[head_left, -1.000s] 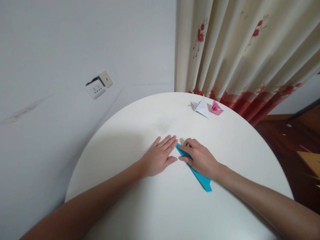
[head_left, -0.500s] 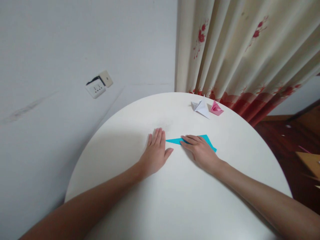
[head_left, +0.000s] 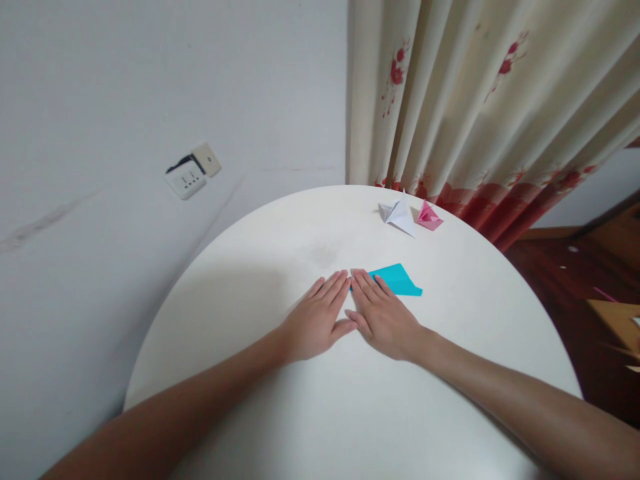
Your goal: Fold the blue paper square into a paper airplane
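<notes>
A folded sheet of blue paper [head_left: 399,279] lies flat on the white round table [head_left: 240,273], its broad end to the right. Its narrow left end is mostly covered by my hands. My right hand [head_left: 383,317] rests palm down over that part, fingers stretched out. My left hand [head_left: 317,317] also lies flat, fingers extended, at the paper's left tip; how much paper is beneath it is hidden. The fingertips of both hands nearly meet, and the thumbs come close together below them.
Toward the table's far edge stand a white folded paper figure [head_left: 399,215] and a pink one [head_left: 429,216]. Behind them hangs a cream curtain [head_left: 450,100] with red flowers. A wall socket [head_left: 186,179] is on the left wall. At the right is a wooden surface [head_left: 613,327].
My right hand has slid left along the blue paper, uncovering more of its broad end. My left hand has shifted slightly right and nearer, so the two hands now almost touch.
</notes>
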`<state>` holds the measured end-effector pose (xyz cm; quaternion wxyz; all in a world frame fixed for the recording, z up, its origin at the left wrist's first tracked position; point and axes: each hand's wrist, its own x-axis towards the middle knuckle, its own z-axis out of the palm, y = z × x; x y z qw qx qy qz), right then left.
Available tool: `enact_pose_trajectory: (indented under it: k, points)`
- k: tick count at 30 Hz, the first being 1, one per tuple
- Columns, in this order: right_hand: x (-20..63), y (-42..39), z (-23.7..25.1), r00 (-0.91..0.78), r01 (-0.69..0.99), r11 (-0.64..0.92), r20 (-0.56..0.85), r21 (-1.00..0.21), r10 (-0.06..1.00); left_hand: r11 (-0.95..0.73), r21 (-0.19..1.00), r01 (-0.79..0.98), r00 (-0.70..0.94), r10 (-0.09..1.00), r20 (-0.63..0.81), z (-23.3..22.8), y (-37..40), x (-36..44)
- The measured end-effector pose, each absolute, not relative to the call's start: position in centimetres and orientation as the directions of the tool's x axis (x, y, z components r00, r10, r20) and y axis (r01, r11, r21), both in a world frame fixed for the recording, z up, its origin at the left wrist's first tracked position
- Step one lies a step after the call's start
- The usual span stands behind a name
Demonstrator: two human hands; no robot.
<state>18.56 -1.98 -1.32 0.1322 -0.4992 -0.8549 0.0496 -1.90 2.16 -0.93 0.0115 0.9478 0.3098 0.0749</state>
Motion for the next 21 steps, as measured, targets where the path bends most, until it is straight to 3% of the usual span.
enact_pose_trajectory:
  k: [7,14,18,21]
  points:
    - [19.1,-1.4,-1.1,-0.339,0.910,0.362,0.140,-0.202,0.930,-0.754,0.054,0.655,0.744,0.656,0.127,-1.0,2.1,-1.9]
    - [19.6,-1.5,-2.1,-0.176,0.955,0.216,0.198,-0.205,0.964,-0.694,0.026,0.719,0.677,0.709,0.195,-1.9,1.8,-2.0]
    - [19.9,-0.9,-1.9,-0.283,0.923,0.320,0.187,-0.215,0.941,-0.644,-0.013,0.765,0.623,0.735,0.268,-1.9,1.2,-1.7]
    - [20.2,-0.2,-1.5,-0.453,0.850,0.479,0.159,-0.219,0.877,-0.702,-0.014,0.712,0.682,0.686,0.255,-1.4,1.0,-1.4]
